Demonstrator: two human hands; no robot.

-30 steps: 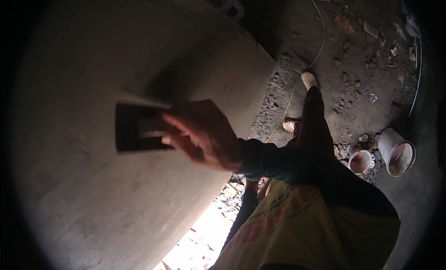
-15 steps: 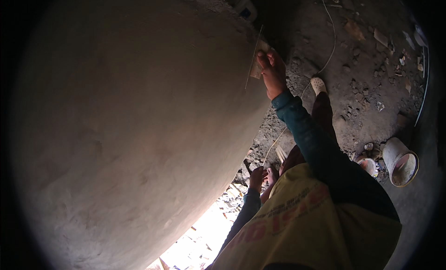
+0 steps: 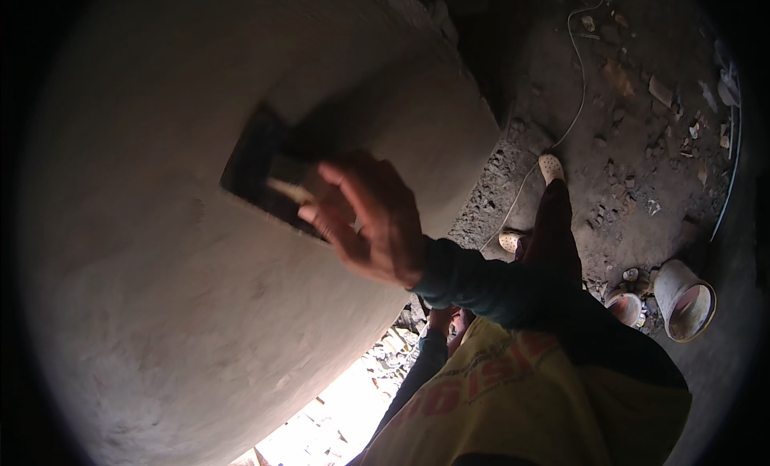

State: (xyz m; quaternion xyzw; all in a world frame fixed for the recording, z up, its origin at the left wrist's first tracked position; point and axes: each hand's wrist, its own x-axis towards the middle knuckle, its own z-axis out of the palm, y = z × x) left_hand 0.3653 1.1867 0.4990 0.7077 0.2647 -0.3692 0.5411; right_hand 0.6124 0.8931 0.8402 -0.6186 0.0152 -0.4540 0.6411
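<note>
My right hand (image 3: 377, 217) is closed around the pale handle of a plastering trowel (image 3: 255, 165). The trowel's dark, flat, rectangular blade is at the plastered wall (image 3: 160, 289), and both hand and blade are slightly blurred by motion. Smooth grey-brown plaster with faint patches covers the wall on the left. Low down, beyond my right sleeve, only part of my left hand (image 3: 439, 318) shows beside the wall's lower edge. Its fingers are mostly hidden, so what it holds, if anything, does not show.
Rubble and stones lie along the wall's foot. Two dirty buckets, a larger one (image 3: 684, 301) and a smaller one (image 3: 626, 307), stand at the right. A thin cable (image 3: 579, 97) crosses the floor past my pale perforated shoe (image 3: 551, 169). Bright light falls on debris at the bottom.
My right hand has swept the trowel from the wall's far right edge leftward and nearer, over the middle of the wall. The blade now shows its broad side. My left hand has become more hidden.
</note>
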